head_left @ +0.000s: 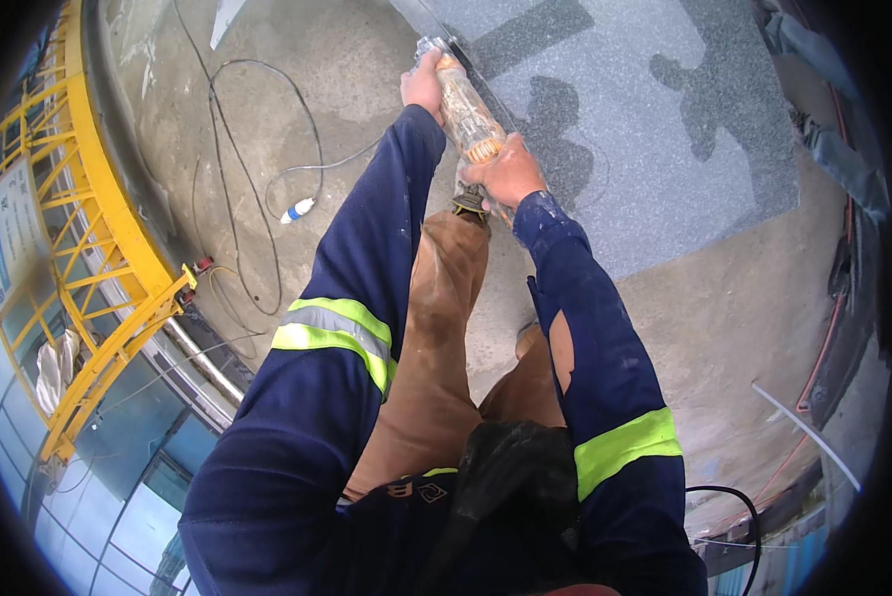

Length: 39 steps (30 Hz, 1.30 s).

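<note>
At far right we see a large slab of speckled grey polished stone (704,109) lying on the rough concrete floor (724,308). Left of it a thin dark cable (229,189) loops across the floor — near it lies a small white-and-blue plug (298,210). Along the left edge curves a yellow steel railing frame (98,248); at near right, a thin white rod (804,434).

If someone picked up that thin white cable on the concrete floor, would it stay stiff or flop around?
The white cable would probably flop: it lies in loose loops and curves. It looks thin, so likely light. The small plug at its end would probably dangle.
</note>
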### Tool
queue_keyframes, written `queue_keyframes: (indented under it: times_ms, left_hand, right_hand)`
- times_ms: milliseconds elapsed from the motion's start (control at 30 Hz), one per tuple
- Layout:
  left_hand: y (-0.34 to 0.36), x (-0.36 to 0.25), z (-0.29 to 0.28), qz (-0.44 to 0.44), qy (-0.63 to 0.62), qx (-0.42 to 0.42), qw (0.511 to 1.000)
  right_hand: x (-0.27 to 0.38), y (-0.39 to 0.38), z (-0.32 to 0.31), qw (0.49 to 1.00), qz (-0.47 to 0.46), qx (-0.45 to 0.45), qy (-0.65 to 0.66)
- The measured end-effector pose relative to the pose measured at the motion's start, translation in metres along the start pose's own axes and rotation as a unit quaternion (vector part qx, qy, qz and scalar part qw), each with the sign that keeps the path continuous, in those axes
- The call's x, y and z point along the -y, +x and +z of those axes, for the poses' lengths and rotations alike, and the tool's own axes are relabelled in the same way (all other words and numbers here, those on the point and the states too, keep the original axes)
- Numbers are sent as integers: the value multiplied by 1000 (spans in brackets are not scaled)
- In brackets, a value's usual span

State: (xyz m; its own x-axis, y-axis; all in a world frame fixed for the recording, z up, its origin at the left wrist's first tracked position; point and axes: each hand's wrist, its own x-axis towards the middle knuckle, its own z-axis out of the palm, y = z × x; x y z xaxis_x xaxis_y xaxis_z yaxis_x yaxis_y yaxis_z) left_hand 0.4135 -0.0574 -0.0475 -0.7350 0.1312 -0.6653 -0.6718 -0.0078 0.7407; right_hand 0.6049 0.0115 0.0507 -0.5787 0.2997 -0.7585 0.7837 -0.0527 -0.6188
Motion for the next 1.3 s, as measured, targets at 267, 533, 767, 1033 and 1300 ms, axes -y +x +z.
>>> queue_keyframes:
  times_ms: [267,533,767,1033,1300]
  left_hand:
    - [-23,7,2,8,34,-34,999]
    - [-53,21,2,23,21,-53,998]
    - [-67,19,4,6,1,-30,1000]
    - [-72,14,9,9,28,-48,998]
    - [-29,10,0,-13,18,-15,1000]
  right_hand:
    - [-3,-20,-10,996,44,51,60]
    - [-19,-48,-11,996,30,32,74]
    - [-20,-55,-13,994,35,25,97]
    - [-15,-56,-15,995,48,30,82]
    - [-4,-30,-12,996,35,48,60]
